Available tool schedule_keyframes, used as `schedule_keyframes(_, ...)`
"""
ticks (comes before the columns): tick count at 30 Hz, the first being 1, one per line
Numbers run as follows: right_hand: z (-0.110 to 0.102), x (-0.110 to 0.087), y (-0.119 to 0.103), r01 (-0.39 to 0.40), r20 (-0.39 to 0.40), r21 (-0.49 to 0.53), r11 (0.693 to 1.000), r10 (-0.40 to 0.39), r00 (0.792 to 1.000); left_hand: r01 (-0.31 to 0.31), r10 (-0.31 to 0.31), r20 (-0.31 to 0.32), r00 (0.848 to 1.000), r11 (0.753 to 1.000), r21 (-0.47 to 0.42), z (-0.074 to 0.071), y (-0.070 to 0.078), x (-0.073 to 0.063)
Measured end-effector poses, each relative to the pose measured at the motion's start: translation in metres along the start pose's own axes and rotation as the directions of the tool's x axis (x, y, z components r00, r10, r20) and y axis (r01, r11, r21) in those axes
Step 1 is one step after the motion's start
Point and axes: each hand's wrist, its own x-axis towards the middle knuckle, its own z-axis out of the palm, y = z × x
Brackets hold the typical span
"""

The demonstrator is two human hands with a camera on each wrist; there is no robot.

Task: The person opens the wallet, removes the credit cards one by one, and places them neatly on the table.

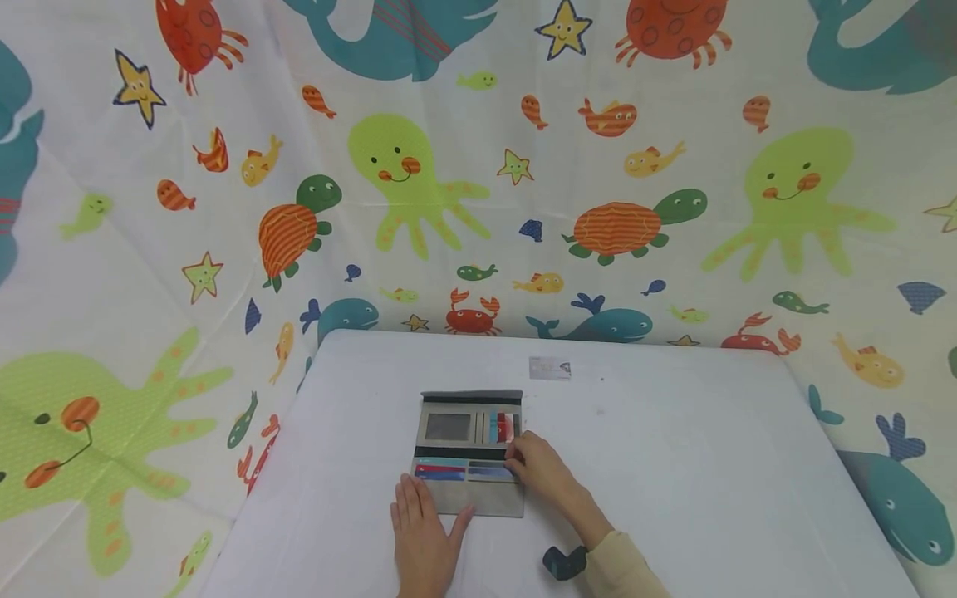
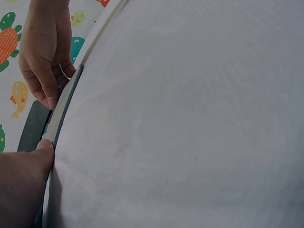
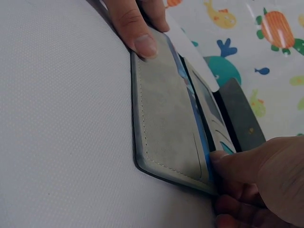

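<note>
Grey wallet [image 1: 469, 453] lying open flat on white table [image 1: 673, 465], near the front edge, left of centre. Top flap dark grey, folded back toward the far edge. Upper panel: clear window pocket [image 1: 447, 427] on the left, contents not readable; slots on the right holding a blue and a red card [image 1: 505, 427]. Lower panel: slots with blue/red cards [image 1: 441, 471] on the left, a blue card [image 1: 489, 472] on the right. Bottom section plain grey, stitched edge visible in the right wrist view.

Left hand [image 1: 424, 531] flat, fingers straight, pressing on the wallet's lower-left corner; thumb on the near edge. Not grasping anything.

Right hand [image 1: 542, 469] at the wallet's right edge, fingers curled, tips pinching the edge of the blue card in the lower-right slot. In the right wrist view, fingertip [image 3: 219, 156] touching the card edge where it sticks out of the slot.

Loose pale card [image 1: 549, 368] lying flat near the far edge of the table, well apart from the wallet.

Small dark object [image 1: 564, 562] at the right wrist, near the front edge; cannot tell what.

Sea-creature print cloth [image 1: 419, 183] behind and around the table.
</note>
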Motion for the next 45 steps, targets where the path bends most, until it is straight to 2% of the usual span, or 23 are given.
schedule_keyframes(10, 0.001, -0.003, -0.003, 0.007, 0.006, -0.029, 1.0, -0.007, 1.0, -0.005, 0.005, -0.003, 1.0, 1.0, 0.003, 0.0, 0.0, 0.0)
schedule_keyframes(23, 0.004, -0.008, -0.007, 0.064, 0.001, -0.092, 0.994, -0.064, 0.998, -0.005, 0.005, 0.009, 1.0, 1.0, 0.0, -0.003, 0.001, 0.001)
schedule_keyframes(33, 0.001, -0.006, -0.012, 0.105, -0.006, -0.167, 0.98, -0.108, 0.994, -0.007, 0.008, -0.015, 1.0, 1.0, 0.012, -0.001, 0.0, -0.001)
schedule_keyframes(39, 0.002, -0.007, -0.015, 0.085, -0.005, -0.192, 0.978, -0.088, 0.996, 0.009, -0.009, 0.003, 1.0, 1.0, 0.02, -0.002, 0.002, -0.002)
schedule_keyframes(45, 0.002, -0.009, -0.018, 0.063, -0.039, -0.226, 0.972, -0.074, 0.997, 0.001, 0.0, -0.022, 1.0, 1.0, 0.021, -0.001, 0.001, -0.003)
